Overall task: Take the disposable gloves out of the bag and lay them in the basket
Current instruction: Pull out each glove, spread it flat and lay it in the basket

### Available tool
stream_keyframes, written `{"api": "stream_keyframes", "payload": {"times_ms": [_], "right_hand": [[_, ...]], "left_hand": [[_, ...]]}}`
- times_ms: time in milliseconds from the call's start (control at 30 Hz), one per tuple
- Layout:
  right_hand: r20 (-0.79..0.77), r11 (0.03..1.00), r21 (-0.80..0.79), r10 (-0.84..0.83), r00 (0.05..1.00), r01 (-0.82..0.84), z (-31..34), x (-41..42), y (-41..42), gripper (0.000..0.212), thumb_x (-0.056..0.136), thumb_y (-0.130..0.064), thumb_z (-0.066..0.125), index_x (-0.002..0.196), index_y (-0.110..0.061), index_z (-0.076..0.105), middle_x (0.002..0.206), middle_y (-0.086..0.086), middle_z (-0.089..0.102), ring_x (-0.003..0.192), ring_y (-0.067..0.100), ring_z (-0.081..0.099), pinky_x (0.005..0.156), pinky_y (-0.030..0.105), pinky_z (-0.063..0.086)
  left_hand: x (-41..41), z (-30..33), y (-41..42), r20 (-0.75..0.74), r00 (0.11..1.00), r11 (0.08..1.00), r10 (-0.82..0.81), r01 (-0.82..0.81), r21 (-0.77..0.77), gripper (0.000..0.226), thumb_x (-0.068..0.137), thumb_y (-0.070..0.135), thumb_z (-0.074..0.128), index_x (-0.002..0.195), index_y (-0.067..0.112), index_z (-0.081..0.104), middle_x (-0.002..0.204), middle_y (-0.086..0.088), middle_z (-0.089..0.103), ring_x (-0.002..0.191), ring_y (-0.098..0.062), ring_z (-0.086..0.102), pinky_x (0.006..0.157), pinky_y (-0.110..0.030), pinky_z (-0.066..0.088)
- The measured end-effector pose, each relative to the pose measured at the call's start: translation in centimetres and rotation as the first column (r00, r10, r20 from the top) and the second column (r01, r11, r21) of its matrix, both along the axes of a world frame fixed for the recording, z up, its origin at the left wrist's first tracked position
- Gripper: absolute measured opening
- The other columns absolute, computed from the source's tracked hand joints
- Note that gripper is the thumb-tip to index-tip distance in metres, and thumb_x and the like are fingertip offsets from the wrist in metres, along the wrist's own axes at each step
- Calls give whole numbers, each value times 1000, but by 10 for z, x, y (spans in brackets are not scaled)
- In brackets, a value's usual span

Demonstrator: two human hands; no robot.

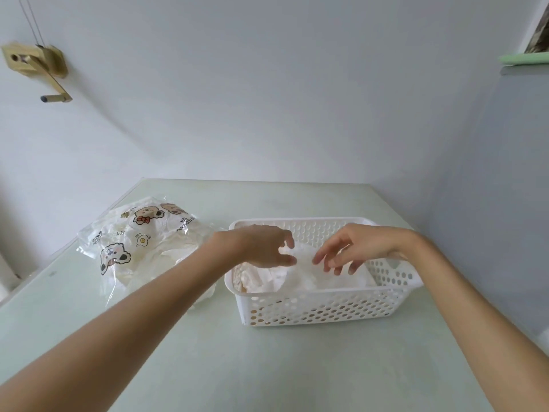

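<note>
pale green tabletop (267, 367) fills the near ground, bare forearms crossing it from both lower corners. next out stands the white perforated basket (323, 304), its long side running left to right across the view, open top upward. inside it lies a heap of thin, milky disposable gloves (297, 278), crumpled and low against the near wall; the heap spreads along the basket's long axis, but which way any cuff or finger tip points i cannot tell, the film is too bunched.

above the heap hover both hands. the left hand (261, 246) comes in over the basket's left rim with fingers loosely spread, thumb and forefinger apart, and seems to grasp nothing, though its tips are at or near the film. the right hand (353, 248) hangs over the middle with fingers splayed and drooping, likewise empty as far as i can see.

the step looks like settling the gloves after setting them down. to do it well, i judge: press with flat fingers, spread the film along the basket's length, tuck loose edges below the rim, lift away slowly since film clings.

further left, beyond the left forearm, lies the clear bag (139, 242) printed with cartoon bears, still bulging with white gloves, just beside the basket.
</note>
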State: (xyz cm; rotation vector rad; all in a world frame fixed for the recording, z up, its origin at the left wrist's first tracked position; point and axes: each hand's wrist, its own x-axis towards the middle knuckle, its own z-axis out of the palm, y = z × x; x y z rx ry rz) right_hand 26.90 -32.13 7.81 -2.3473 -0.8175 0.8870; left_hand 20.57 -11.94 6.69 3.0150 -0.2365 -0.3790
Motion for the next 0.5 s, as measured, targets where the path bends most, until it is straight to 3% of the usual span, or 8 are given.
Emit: {"api": "stream_keyframes", "payload": {"times_ms": [33,100,167,200,300,367,433,500], "right_hand": [[66,997,-34,-66,996,68,-4,6,-3,30,88,-10,66,115,-23,64,103,-1,66,87,10,64,65,16,51],[157,956,-265,-87,984,127,-18,10,-1,50,83,-14,73,127,-25,51,113,-1,54,88,12,60,68,19,52],[170,887,-439,-76,982,145,-36,11,-2,65,81,-20,74,136,-29,41,120,0,46,95,18,59,85,30,54],[180,876,-450,-99,979,172,-43,11,-3,69,80,-21,74,138,-30,39,119,0,45,98,21,59,91,36,52],[309,888,-386,-133,942,251,-36,2,-7,66,81,-20,71,139,-30,40,125,-1,47,109,22,56,92,35,49],[492,896,-312,-133,860,317,-20,-14,-3,55,85,-21,66,134,-30,45,132,-4,48,115,20,53,85,28,43],[637,929,-129,-190,747,347,-5,-39,11,40,89,-23,60,127,-31,51,126,-8,54,110,16,54,79,25,37],[674,955,82,-263,690,284,7,-70,38,29,91,-24,57,119,-31,57,113,-11,59,96,11,55,74,25,36]], "left_hand": [[-2,-3,-7,-41,999,999,-11,12,33,66,90,57,50,146,28,30,150,2,35,136,-23,36,111,-43,32],[-4,-18,-16,-153,988,986,-8,33,164,85,87,56,56,153,25,11,159,0,16,145,-27,20,114,-50,25],[-1,-32,-16,-195,981,969,17,32,243,83,91,44,58,154,25,7,160,-1,12,146,-28,18,115,-49,25],[-1,-35,-15,-193,981,972,22,24,234,81,92,40,58,153,26,7,160,-1,13,146,-27,19,116,-48,24],[-21,-19,-7,-77,997,998,10,-5,69,78,90,47,58,152,28,16,159,4,20,145,-21,20,116,-44,24],[-48,-1,9,108,992,988,70,-54,-146,65,88,50,59,145,35,33,151,12,35,139,-14,33,110,-36,32],[-75,10,36,318,920,938,230,-123,-324,45,87,44,64,129,39,50,134,16,52,125,-9,47,98,-31,40],[-96,15,68,428,792,887,436,-296,-356,45,82,39,71,122,33,51,126,12,53,121,-13,47,91,-33,42]]}}
